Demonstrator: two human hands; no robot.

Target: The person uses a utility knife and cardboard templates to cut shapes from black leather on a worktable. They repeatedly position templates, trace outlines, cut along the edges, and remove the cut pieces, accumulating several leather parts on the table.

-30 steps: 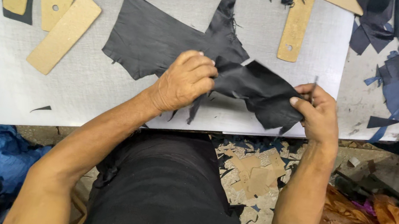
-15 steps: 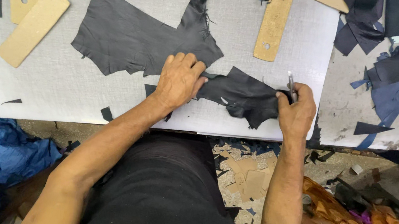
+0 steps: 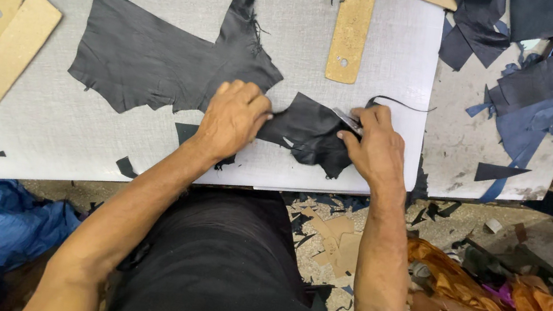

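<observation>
I stand over a pale grey cutting board (image 3: pixel 108 144) that covers most of my worktable, its surface finely scored. To its right the bare tabletop (image 3: pixel 456 143) is worn and stained. Below the edge, the concrete floor (image 3: pixel 322 240) is littered with tan cardboard offcuts and dark slivers. Blue cloth (image 3: pixel 7 220) is heaped at my left, brown and orange scraps (image 3: pixel 483 299) at my right. The light is even and flat.

Left hand (image 3: pixel 232 117) flat, fingers (image 3: pixel 249 93) spread forward; right hand (image 3: pixel 376 143) curled, fingers pinched, both forearms extended.
</observation>
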